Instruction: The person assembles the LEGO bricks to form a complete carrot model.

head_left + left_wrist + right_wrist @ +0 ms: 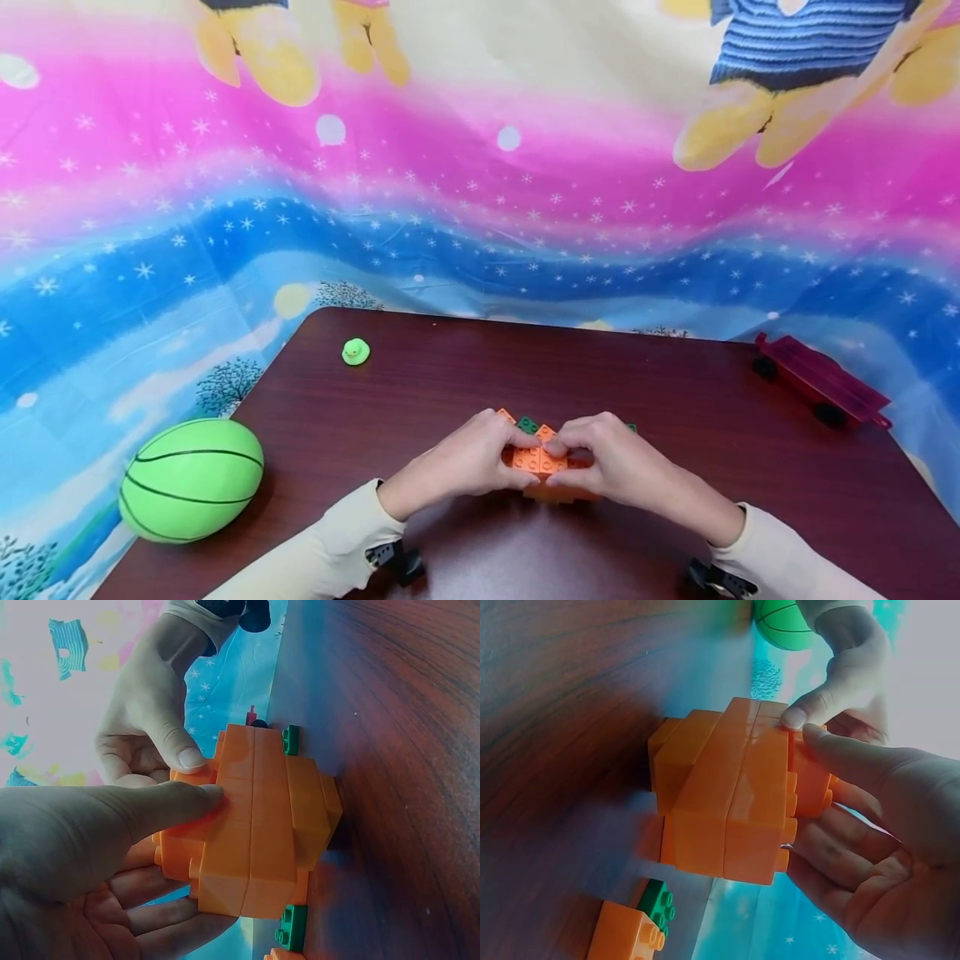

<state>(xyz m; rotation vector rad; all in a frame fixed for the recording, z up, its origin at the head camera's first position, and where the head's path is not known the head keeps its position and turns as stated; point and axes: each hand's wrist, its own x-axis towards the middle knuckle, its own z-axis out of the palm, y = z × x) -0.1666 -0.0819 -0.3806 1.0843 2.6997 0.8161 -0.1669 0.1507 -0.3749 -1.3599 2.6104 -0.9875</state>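
Observation:
An orange structure of stacked building bricks [561, 490] stands on the table in front of me, its layers stepping in toward the bottom. At its top, my left hand [480, 457] pinches an orange brick [527, 462] between thumb and fingers. From the other side my right hand [618, 458] pinches the orange brick [553, 463] beside it. In the left wrist view both thumbs press the near side of the top layer [187, 814]. The wide layer [739, 795] below shows round studs along its edge in the right wrist view.
Behind the structure lie a green brick [528, 425] and a loose orange brick [619, 934]. A green ball [191, 481] sits at the left edge. Farther back are a small lime-green toy [356, 352] and, at right, a dark red wheeled toy [825, 375]. A printed curtain [480, 192] hangs behind.

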